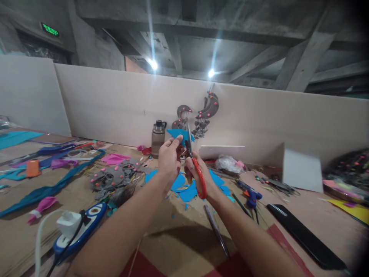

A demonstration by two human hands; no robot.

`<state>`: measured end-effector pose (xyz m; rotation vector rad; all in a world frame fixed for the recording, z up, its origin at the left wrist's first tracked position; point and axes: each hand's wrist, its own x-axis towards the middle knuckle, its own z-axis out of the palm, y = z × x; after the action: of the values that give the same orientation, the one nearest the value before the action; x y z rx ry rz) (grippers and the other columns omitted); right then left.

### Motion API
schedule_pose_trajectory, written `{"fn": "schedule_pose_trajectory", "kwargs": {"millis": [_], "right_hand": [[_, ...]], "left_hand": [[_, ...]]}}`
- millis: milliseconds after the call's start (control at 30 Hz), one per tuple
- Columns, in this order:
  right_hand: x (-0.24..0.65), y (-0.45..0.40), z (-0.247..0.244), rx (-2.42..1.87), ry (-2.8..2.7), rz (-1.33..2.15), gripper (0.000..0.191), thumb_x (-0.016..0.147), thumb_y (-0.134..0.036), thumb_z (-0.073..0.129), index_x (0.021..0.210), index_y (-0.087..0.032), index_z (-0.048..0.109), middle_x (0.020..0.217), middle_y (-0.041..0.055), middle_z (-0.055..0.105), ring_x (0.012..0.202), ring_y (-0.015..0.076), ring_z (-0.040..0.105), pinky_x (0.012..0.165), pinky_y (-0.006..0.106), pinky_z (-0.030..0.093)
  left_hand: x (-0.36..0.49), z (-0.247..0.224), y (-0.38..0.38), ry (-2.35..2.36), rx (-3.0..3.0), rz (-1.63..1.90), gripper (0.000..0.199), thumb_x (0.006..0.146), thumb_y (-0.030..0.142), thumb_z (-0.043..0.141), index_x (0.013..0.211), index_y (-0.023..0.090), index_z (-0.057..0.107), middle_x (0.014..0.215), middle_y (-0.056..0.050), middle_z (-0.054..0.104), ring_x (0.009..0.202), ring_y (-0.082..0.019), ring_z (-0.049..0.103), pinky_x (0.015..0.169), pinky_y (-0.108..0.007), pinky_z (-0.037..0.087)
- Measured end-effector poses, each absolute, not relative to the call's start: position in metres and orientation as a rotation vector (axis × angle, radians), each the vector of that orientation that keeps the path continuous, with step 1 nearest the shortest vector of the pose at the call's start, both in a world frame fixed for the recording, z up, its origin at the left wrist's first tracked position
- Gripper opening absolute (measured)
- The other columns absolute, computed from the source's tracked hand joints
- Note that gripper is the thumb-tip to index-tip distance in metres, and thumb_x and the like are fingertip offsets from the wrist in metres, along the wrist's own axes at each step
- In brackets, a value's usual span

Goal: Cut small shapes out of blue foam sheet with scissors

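The left hand (169,159) pinches a blue sheet piece (174,133) between thumb and fingers, raised above the worktable (184,229). The right hand (198,164) is wrapped around the orange-handled scissors (201,181), whose blades point upward at the piece's right part; how far the blades are parted cannot be told. Blue scraps (188,193) lie beneath both hands, and a lidded bottle (158,145) stands beyond.
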<state>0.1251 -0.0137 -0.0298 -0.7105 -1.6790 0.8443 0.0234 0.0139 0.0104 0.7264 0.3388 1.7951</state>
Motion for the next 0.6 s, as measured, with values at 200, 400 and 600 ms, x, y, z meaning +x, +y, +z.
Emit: {"fn": "schedule_pose_trajectory", "kwargs": {"millis": [200, 400, 600], "right_hand": [[0.1257, -0.0149, -0.0319, -0.688, -1.647, 0.87, 0.042, 0.089, -0.059, 0.054, 0.107, -0.021, 0.052, 0.063, -0.0053, 0.045, 0.049, 0.0095, 0.041, 0.043, 0.022, 0.034], [0.1277, -0.0129, -0.0329, -0.746, -1.665, 0.851, 0.046, 0.089, -0.06, 0.053, 0.113, -0.021, 0.054, 0.06, -0.0059, 0.045, 0.048, 0.0096, 0.041, 0.045, 0.022, 0.038], [0.1273, -0.0126, -0.0342, -0.726, -1.646, 0.883, 0.045, 0.09, -0.058, 0.053, 0.115, -0.021, 0.054, 0.057, -0.0068, 0.043, 0.045, 0.0089, 0.038, 0.043, 0.021, 0.036]], "left_hand": [[0.0247, 0.0096, 0.0138, 0.327, 0.711, 1.8, 0.034, 0.063, 0.028, 0.085, 0.068, 0.016, 0.054, 0.056, 0.007, 0.052, 0.047, -0.005, 0.048, 0.048, -0.02, 0.036], [0.0238, 0.0117, 0.0122, 0.339, 0.702, 1.804, 0.034, 0.061, 0.027, 0.086, 0.068, 0.016, 0.054, 0.057, 0.007, 0.052, 0.047, -0.005, 0.048, 0.048, -0.02, 0.035], [0.0238, 0.012, 0.0117, 0.343, 0.695, 1.804, 0.032, 0.061, 0.024, 0.085, 0.066, 0.016, 0.054, 0.056, 0.007, 0.052, 0.047, -0.005, 0.047, 0.048, -0.02, 0.035]]}}
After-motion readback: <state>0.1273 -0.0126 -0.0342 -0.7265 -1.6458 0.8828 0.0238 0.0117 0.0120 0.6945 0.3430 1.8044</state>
